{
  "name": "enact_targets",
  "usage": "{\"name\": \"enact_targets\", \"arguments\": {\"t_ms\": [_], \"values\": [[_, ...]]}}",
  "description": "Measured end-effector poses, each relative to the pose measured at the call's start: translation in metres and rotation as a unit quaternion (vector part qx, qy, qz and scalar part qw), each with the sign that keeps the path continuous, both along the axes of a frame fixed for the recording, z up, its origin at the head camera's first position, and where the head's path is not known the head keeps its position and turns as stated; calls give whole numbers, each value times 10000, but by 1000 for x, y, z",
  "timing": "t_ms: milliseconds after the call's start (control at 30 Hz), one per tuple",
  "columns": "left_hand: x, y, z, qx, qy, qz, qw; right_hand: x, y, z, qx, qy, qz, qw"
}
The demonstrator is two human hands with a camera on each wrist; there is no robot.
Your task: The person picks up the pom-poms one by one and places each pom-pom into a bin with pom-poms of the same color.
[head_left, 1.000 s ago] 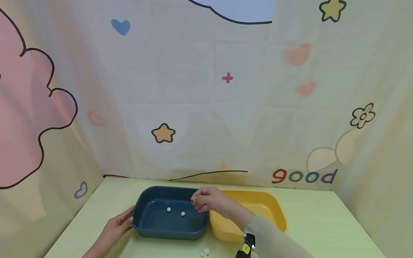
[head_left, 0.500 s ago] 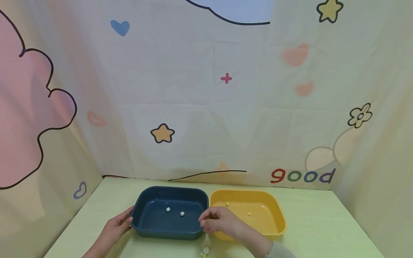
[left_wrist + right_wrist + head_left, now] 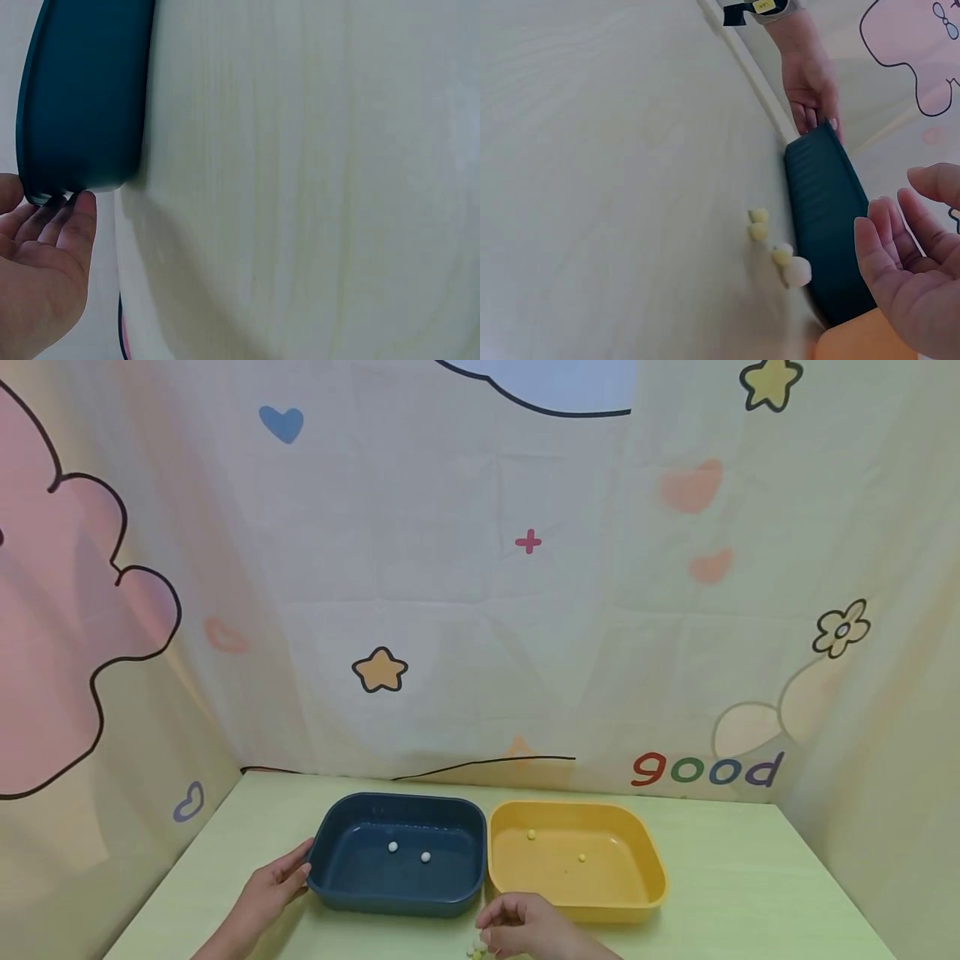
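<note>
My left hand [image 3: 264, 888] holds the left end of a dark blue tray [image 3: 397, 906], with its fingers [image 3: 79, 225] against the outer wall below the rim. Two small white balls [image 3: 426, 857] lie inside that tray. My right hand [image 3: 536, 927] is over the table in front of the yellow tray [image 3: 577, 913], thumb and loosely bent fingers apart with nothing between them. Beside it, several small fuzzy balls sit on the table, among them a larger white one [image 3: 798, 271] and pale yellow ones [image 3: 758, 231]. The right hand partly covers this cluster in the head view.
The yellow tray stands against the blue tray's right side, with small yellow balls [image 3: 531, 834] in it. Both trays stand on a pale green table [image 3: 720, 877]. A printed cloth [image 3: 450, 568] hangs behind the table and along its sides.
My right hand has moved from above the blue tray's right edge down toward the front of the table, beside the loose balls. My left hand has stayed at the blue tray.
</note>
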State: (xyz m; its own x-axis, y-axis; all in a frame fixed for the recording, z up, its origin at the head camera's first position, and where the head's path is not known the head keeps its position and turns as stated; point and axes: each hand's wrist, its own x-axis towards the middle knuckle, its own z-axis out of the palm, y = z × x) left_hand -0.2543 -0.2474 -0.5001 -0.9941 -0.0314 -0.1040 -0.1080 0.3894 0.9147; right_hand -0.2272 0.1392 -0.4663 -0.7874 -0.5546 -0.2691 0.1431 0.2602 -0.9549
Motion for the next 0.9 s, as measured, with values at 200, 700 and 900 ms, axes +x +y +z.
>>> {"name": "enact_targets", "arguments": {"t_ms": [200,700,900], "values": [[0,0,-1,45,-25,-12,10000,7,2,-17,241,13,-145,9996],[0,1,0,50,-20,-10,10000,3,5,-51,388,436,210,9981],[1,1,0,77,0,-43,10000,6,1,-50,682,868,320,9934]]}}
